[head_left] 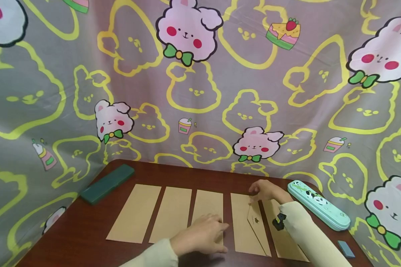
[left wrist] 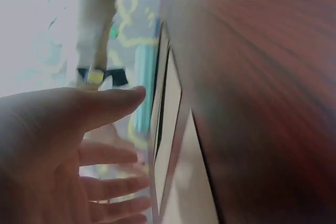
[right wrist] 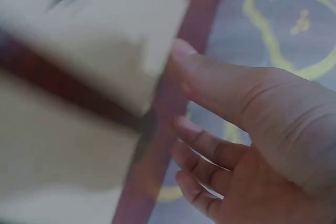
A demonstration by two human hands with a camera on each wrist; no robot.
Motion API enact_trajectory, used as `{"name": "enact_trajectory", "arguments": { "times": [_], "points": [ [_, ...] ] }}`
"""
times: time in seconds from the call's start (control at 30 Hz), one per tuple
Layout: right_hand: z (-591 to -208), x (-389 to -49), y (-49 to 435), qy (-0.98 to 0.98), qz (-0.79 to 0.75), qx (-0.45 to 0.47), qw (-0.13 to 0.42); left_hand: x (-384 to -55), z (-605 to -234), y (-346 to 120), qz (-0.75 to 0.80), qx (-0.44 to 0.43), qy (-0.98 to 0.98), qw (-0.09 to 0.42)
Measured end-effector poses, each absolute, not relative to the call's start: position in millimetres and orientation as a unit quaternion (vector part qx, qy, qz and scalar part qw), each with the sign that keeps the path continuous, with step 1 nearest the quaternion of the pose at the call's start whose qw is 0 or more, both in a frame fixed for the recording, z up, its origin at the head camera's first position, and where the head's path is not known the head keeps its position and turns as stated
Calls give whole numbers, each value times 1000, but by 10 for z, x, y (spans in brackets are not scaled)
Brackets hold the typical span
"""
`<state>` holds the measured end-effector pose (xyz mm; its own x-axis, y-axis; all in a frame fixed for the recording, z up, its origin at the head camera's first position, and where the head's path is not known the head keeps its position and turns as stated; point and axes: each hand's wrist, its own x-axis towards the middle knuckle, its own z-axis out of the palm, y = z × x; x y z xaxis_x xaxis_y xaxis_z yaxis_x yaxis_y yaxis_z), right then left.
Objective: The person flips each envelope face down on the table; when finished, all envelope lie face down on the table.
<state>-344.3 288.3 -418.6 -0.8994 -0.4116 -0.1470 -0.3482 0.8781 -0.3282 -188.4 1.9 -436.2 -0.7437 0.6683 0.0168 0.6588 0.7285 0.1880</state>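
Note:
Several tan paper envelopes lie side by side in a row on the dark red-brown table. The fourth from the left [head_left: 238, 226] has its pointed flap side up, with a small dark emblem. My right hand [head_left: 268, 191] is at its far right corner; in the right wrist view the thumb [right wrist: 210, 74] is right at the paper's edge, the other fingers loosely bent and apart from it. Beside it lies the fifth envelope [head_left: 295, 246], partly under the right forearm. My left hand [head_left: 204, 234] hovers low over the near part of the third envelope [head_left: 208, 202], its fingers extended and holding nothing.
A dark green flat case [head_left: 108, 183] lies at the table's far left. On the right are a mint pencil case [head_left: 320, 205] with pandas and a small blue block [head_left: 346, 249]. A patterned curtain [head_left: 200, 122] hangs close behind and around the table [head_left: 73, 230].

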Motion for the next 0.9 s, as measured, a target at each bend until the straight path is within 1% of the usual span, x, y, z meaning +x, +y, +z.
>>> {"name": "enact_trajectory", "arguments": {
  "times": [0.13, 0.23, 0.37, 0.53, 0.6, 0.7, 0.83, 0.9],
  "points": [
    [-4279, -3381, 3118, 969, -142, -180, 92, -1954, -4416, 516, 56, 358, 932, 28],
    [-4371, -3363, 3204, 965, -160, -184, 94, -1953, -4506, 747, 45, 337, 940, 26],
    [-4418, -3409, 3194, 955, -181, -209, 107, -1925, -4579, 833, 24, 314, 949, 14],
    [-4339, -3481, 3191, 942, -205, -228, 137, -1940, -4581, 815, 38, 326, 945, 2],
    [-4298, -3501, 3235, 935, -212, -250, 138, -1946, -4577, 808, 48, 331, 943, 6],
    [-4277, -3544, 3339, 920, -218, -308, 102, -1954, -4579, 795, 41, 332, 942, 14],
    [-4309, -3583, 3443, 895, -235, -377, 35, -1949, -4597, 747, 27, 329, 943, 31],
    [-4308, -3583, 3463, 885, -255, -389, 27, -1950, -4615, 718, 36, 330, 942, 36]
  ]
}}
